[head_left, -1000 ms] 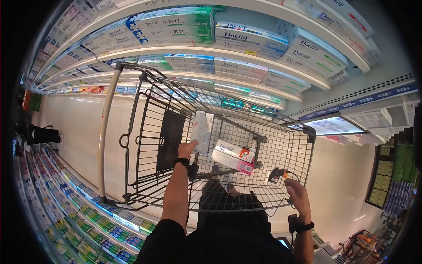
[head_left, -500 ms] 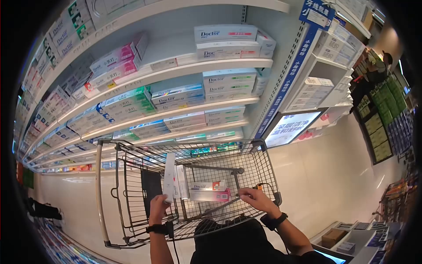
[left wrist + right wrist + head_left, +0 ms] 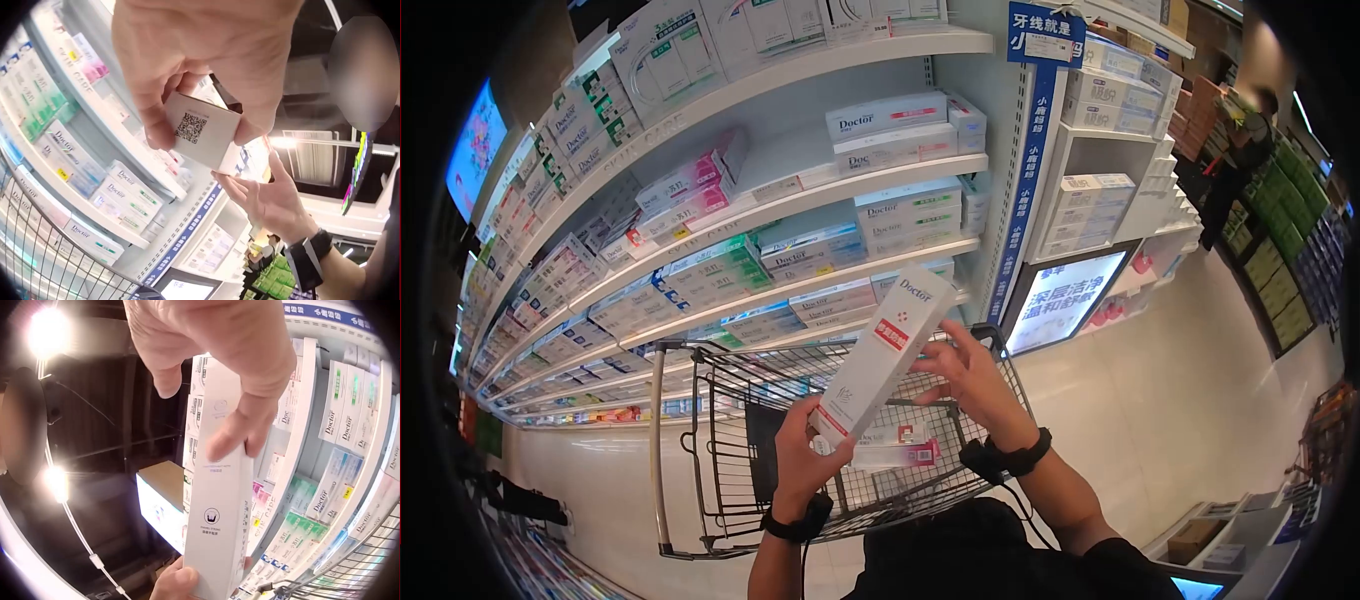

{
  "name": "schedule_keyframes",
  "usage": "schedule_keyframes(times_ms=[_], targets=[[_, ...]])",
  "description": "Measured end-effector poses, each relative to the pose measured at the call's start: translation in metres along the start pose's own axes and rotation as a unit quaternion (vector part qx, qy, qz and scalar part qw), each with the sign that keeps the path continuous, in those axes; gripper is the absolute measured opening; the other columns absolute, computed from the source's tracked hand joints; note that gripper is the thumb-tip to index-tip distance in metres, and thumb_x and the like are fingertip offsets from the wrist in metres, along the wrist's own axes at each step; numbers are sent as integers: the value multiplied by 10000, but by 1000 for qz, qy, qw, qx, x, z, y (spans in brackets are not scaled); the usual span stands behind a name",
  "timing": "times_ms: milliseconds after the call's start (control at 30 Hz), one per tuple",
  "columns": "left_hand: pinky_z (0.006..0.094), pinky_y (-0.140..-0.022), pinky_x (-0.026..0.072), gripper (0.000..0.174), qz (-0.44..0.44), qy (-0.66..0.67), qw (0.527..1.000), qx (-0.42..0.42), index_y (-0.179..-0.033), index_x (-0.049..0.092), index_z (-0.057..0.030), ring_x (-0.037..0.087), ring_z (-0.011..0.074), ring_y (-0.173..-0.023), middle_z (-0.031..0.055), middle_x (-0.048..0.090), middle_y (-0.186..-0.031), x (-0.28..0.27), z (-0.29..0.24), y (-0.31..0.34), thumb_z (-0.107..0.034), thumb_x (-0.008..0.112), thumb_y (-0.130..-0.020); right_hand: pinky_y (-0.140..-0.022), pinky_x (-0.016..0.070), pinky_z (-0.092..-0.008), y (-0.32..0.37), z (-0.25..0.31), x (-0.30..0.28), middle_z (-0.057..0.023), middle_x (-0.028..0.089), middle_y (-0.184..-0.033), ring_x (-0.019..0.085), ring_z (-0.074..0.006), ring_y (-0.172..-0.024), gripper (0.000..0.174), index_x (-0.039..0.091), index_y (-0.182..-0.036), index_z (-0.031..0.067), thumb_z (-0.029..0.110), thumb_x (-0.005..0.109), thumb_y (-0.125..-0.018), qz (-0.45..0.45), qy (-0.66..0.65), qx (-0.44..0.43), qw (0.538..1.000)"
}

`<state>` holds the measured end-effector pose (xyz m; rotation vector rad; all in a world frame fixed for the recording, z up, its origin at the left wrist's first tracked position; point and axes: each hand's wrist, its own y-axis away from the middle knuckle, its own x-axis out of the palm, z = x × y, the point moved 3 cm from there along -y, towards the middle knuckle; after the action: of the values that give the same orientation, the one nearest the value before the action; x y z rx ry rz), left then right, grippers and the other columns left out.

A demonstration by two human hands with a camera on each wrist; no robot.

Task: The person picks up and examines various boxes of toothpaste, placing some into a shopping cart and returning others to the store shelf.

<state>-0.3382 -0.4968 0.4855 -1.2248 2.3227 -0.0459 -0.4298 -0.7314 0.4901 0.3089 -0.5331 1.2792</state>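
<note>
A long white toothpaste box (image 3: pixel 887 350) with "Doctor" lettering and a red band is held up tilted above the shopping cart (image 3: pixel 658 450). My left hand (image 3: pixel 805 455) grips its lower end between thumb and fingers. A QR code marks the end face of this box (image 3: pixel 199 130) in the left wrist view. Beside the upper half is my right hand (image 3: pixel 980 390), its fingers spread and loosely bent, fingertips right at the box's side. From the right wrist, fingers (image 3: pixel 231 434) overlap the box's face while the thumb stands apart from it. Pink-and-white box (image 3: pixel 895 455) lies in the cart below.
Shelves (image 3: pixel 780 195) of stacked toothpaste boxes rise just beyond the cart. A lit display screen (image 3: pixel 1065 300) stands at the shelf end. Further off at the right is a person (image 3: pixel 1245 150). A low shelf unit (image 3: pixel 1230 545) is at the lower right.
My left hand has lifted the white box out of the cart and tilted it. The right hand has come from the cart's right side to the box. The head view has turned up towards the shelves.
</note>
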Motion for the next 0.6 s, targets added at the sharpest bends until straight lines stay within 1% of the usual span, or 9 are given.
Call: schedule_keyframes(times_ms=[67, 100, 200, 267, 333, 400, 467, 500, 600], targets=[[339, -790, 536, 574, 16, -98, 992, 74, -1144, 531, 20, 627, 240, -970, 144, 589, -1055, 3, -21, -6, -93, 777, -638, -714, 602, -353, 2, 11, -14, -171, 591, -1183, 636, -245, -1019, 652, 287, -1410, 26, 253, 633, -906, -62, -7, -22, 998], [362, -813, 529, 624, 17, -122, 986, 116, -1159, 536, -4, 619, 294, -996, 158, 584, -1075, 4, -31, -9, -111, 789, -599, -685, 606, -352, 6, 21, -13, -150, 618, -1131, 663, -227, -951, 543, 387, -1312, 7, 257, 637, -900, -92, -8, -43, 995], [375, -829, 526, 645, 10, -195, 951, 240, -1184, 528, -1, 612, 303, -1019, 183, 583, -1106, 5, -54, -19, -85, 783, -598, -681, 606, -347, 13, 29, -25, -146, 621, -1111, 667, -214, -938, 500, 428, -1269, -13, 264, 627, -904, -113, -29, -80, 990], [378, -881, 521, 703, -2, -223, 938, 267, -1265, 488, 6, 582, 289, -1116, 202, 543, -1219, 5, -61, -24, -52, 775, -626, -722, 602, -326, 20, 35, -25, -141, 627, -1082, 670, -217, -927, 463, 465, -1224, -23, 263, 630, -899, -116, -58, -105, 986], [383, -925, 507, 766, -11, -99, 978, 181, -1344, 411, -2, 547, 288, -1174, 198, 491, -1296, 9, -59, -27, -25, 759, -661, -726, 601, -322, 25, 38, -26, -134, 629, -1071, 671, -219, -918, 465, 468, -1220, -17, 272, 632, -896, -115, -90, -129, 981], [389, -960, 492, 829, -19, 23, 991, 127, -1409, 327, -15, 518, 290, -1215, 196, 442, -1357, 12, -57, -28, -5, 744, -693, -730, 601, -324, 28, 37, -27, -133, 625, -1073, 668, -218, -923, 469, 463, -1225, -12, 280, 629, -897, -137, -112, -141, 974], [397, -988, 476, 893, -15, 147, 984, 100, -1461, 234, -32, 494, 294, -1238, 193, 393, -1402, 21, -53, -29, 6, 730, -721, -738, 600, -326, 28, 37, -27, -133, 619, -1081, 663, -217, -933, 477, 457, -1230, -8, 289, 628, -898, -153, -127, -155, 968], [401, -979, 476, 922, -11, 180, 980, 83, -1476, 176, -32, 503, 296, -1226, 210, 420, -1380, 24, -54, -29, 8, 726, -737, -744, 599, -327, 29, 36, -27, -134, 615, -1088, 659, -216, -941, 483, 454, -1233, -7, 295, 628, -898, -159, -133, -160, 965], [408, -971, 479, 888, 26, 284, 958, 7, -1474, 186, -26, 517, 287, -1213, 214, 453, -1352, 31, -53, -25, -5, 719, -764, -797, 585, -342, 30, 33, -30, -136, 591, -1136, 634, -216, -1000, 486, 441, -1249, -2, 290, 620, -905, -147, -149, -167, 963]])
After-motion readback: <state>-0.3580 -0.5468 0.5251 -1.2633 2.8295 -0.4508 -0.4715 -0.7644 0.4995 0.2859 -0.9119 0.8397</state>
